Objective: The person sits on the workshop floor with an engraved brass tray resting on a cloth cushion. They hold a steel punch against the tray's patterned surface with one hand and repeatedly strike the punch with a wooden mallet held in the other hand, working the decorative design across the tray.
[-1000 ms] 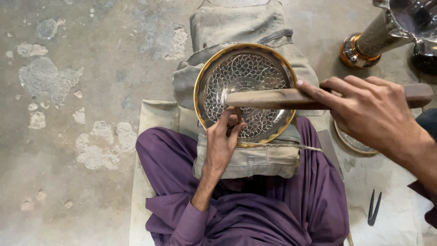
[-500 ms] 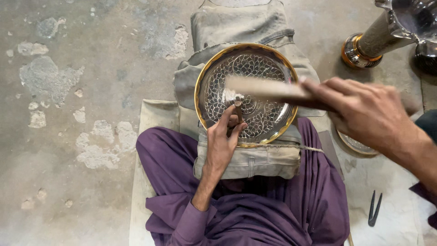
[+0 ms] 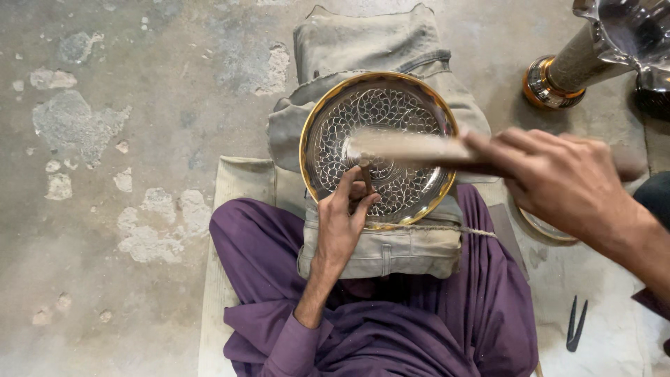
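Overhead view of a seated person in purple clothing on a cloth mat (image 3: 237,188) over a stained concrete floor (image 3: 125,105). A round metal plate (image 3: 380,146) with a gold rim and an engraved leaf pattern lies flat on folded grey cloth (image 3: 380,248) across the lap. Metal vessels (image 3: 593,56) stand at upper right; a second gold-rimmed dish (image 3: 548,230) lies partly hidden under the right forearm; dark tweezers (image 3: 576,324) lie at lower right. The left hand (image 3: 342,223) pinches a short punch (image 3: 365,174), which stands nearly upright, tip on the plate's centre. The right hand (image 3: 558,181) is closed around a wooden stick (image 3: 412,148), blurred, its long axis horizontal across the plate, free end pointing left above the punch.
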The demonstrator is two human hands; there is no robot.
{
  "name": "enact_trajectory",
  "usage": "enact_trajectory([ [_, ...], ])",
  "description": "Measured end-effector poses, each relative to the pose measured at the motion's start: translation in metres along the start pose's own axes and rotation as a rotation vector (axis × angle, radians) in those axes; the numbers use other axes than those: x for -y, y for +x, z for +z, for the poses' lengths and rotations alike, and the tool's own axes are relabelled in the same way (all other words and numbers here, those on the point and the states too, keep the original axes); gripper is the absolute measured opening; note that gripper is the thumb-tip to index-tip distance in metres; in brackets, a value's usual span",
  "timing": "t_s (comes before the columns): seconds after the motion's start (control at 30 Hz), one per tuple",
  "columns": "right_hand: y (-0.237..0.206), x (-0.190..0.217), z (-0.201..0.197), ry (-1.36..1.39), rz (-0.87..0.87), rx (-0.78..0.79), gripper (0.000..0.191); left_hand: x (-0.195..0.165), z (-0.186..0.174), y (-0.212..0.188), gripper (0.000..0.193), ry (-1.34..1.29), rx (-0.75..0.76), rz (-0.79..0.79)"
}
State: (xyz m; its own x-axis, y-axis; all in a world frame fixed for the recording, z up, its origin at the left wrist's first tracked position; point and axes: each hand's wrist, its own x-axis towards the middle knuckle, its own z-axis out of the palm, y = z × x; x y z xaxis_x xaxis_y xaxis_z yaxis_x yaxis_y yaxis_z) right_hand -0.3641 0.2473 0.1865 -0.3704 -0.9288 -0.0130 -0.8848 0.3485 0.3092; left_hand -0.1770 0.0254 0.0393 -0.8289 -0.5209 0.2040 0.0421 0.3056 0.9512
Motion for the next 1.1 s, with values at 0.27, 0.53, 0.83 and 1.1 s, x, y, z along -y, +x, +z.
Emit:
enact_trajectory([
  [0.27, -0.003, 0.0, -0.01, 0.07, 0.116, 0.016, 0.072, 0.003, 0.002, 0.0, 0.052, -0.02, 0.005, 0.018],
  [0.53, 0.002, 0.001, -0.006, 0.067, 0.123, -0.025, 0.074, 0.003, 0.002, -0.001, 0.051, 0.0, -0.011, -0.001],
  [0.83, -0.002, 0.002, -0.005, 0.05, 0.116, 0.04, 0.07, 0.004, 0.003, 0.0, 0.048, 0.032, -0.014, 0.038],
  [1.1, -0.003, -0.003, -0.011, 0.113, 0.186, 0.087, 0.075, 0.001, 0.001, -0.001, 0.051, 0.022, 0.004, 0.036],
])
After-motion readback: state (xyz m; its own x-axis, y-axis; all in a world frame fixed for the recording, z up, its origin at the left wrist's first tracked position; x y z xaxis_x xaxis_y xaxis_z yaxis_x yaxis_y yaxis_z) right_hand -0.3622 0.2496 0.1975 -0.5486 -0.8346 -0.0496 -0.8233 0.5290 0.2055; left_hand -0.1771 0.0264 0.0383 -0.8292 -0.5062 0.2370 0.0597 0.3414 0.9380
